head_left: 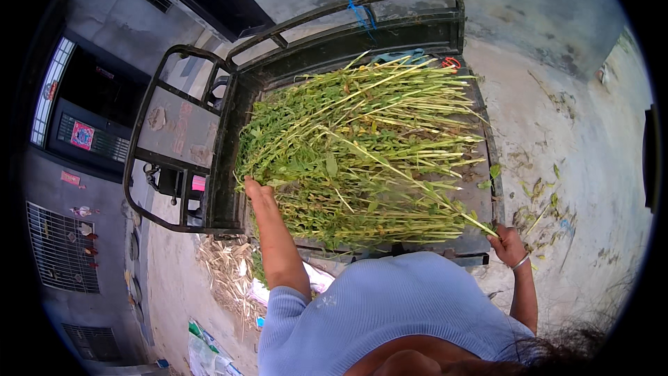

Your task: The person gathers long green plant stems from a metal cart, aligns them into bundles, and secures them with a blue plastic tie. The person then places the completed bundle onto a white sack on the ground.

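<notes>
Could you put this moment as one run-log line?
leafy stalks: heaped on cart bed | left hand: at heap's leafy side, grip unclear | right hand: holding long stalk by one end

Dry plant litter (224, 275) lies right of a barred window (61, 246).

Your left hand (260, 191) is too small to show whether it grips the leaves (282, 146); your right hand (510, 246) hides its palm around a stalk (476, 221). Cut greenery (362, 160) covers most of the cart bed (476, 241) (your shirt (410, 296) blocks part of its near edge).
</notes>
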`<state>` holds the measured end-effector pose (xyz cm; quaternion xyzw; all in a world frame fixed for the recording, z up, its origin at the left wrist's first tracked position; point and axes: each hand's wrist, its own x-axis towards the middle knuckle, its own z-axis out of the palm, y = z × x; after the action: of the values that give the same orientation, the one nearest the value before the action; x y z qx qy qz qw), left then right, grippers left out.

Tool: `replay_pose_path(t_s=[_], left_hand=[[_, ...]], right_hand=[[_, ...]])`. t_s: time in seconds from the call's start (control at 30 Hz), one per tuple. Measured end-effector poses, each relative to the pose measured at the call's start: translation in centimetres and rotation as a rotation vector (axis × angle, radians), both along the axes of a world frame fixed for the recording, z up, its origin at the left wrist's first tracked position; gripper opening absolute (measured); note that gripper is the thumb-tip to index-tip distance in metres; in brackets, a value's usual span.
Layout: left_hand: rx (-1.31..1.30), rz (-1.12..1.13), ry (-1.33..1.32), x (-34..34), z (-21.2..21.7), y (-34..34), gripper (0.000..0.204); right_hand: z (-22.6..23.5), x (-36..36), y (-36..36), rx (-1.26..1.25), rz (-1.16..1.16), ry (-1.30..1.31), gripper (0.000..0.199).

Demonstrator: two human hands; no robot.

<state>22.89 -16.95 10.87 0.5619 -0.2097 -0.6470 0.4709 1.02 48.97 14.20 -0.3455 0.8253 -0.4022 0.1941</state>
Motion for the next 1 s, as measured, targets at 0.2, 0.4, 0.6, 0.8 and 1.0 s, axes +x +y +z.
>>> replay_pose_path(t_s=[0.2, 0.4, 0.6, 0.8, 1.0], left_hand=[[-0.349, -0.156, 0.291, -8.8, 10.6, 8.3, 0.073], [-1.384, -1.527, -0.037, -19.1, 10.4, 36.3, 0.052], [-0.659, -1.796, 0.117, -13.0, 8.3, 33.5, 0.024], [-0.154, -0.702, 0.343, 1.3, -0.7, 27.2, 0.016], [-0.12, -0.479, -0.028, 7.2, -3.4, 27.5, 0.015]], right_hand=[[-3.7, 0.2, -2.1, 0.005, 0.015, -0.054, 0.03], [-8.3, 3.9, -7.3, -0.102, 0.069, 0.021, 0.029], [-7.7, 4.1, -6.8, 0.017, 0.122, -0.04, 0.025], [-9.8, 3.4, -10.7, 0.114, 0.345, 0.135, 0.027], [-18.1, 3.3, -17.0, 0.392, 0.514, 0.23, 0.033]])
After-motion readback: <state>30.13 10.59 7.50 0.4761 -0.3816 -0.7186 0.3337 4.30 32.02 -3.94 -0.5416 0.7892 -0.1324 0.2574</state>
